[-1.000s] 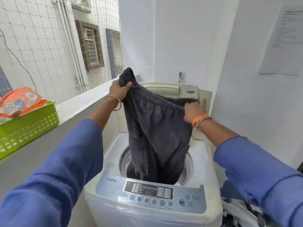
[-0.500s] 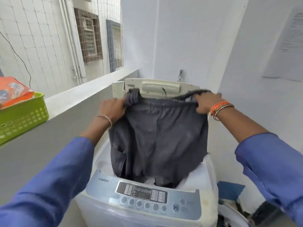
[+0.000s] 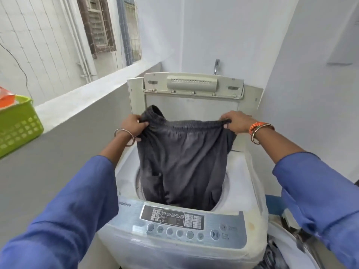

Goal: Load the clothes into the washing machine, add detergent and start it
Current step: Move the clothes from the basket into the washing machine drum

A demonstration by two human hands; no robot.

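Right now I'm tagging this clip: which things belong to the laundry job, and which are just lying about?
Belong to the job:
left hand and right hand, gripping the dark trousers
washing machine, lid up
orange packet, possibly detergent

Lying about:
green basket
wall tap

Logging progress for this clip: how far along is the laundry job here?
Done: the washing machine's lid stands open. In hand: left hand and right hand grip the waistband of dark grey trousers, legs hanging into the drum. Left: releasing them, detergent, and pressing the start button.
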